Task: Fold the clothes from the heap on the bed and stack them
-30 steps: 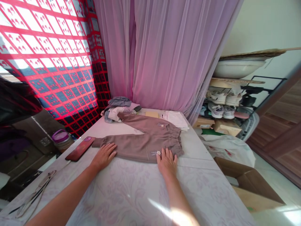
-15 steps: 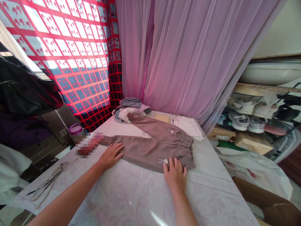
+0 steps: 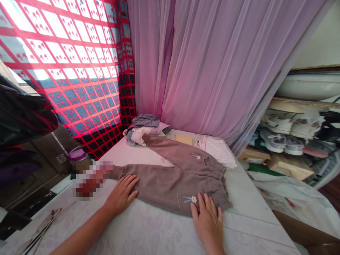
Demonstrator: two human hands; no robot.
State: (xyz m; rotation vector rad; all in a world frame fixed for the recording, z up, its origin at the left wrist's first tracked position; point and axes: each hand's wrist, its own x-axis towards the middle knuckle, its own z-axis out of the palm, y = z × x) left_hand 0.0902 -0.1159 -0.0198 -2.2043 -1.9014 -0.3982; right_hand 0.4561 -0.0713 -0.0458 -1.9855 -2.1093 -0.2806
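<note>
A pair of brown trousers (image 3: 159, 184) lies spread on the table, its gathered waistband to the right and its legs pointing left. Small flower trims with striped ribbons sit near the pockets. My left hand (image 3: 120, 194) rests with fingers stretched out on the lower part of the near leg. Flat against the near edge by the waistband, close to a flower trim (image 3: 193, 199), lies my right hand (image 3: 208, 219), fingers a little apart. A loose pale thread or cord (image 3: 178, 199) shows on the near leg.
A pile of folded clothes (image 3: 146, 127) sits at the far corner, with a yellowish flat piece (image 3: 183, 139) and striped white cloth (image 3: 216, 150) behind the trousers. Scissors (image 3: 42, 230) lie at the left. A purple-lidded jar (image 3: 78, 156) stands beyond the left edge; shoes (image 3: 281, 141) fill a rack.
The view has tilted and shifted slightly, so the table appears lower. Both hands stay at about the same places on the trousers, which lie as before.
</note>
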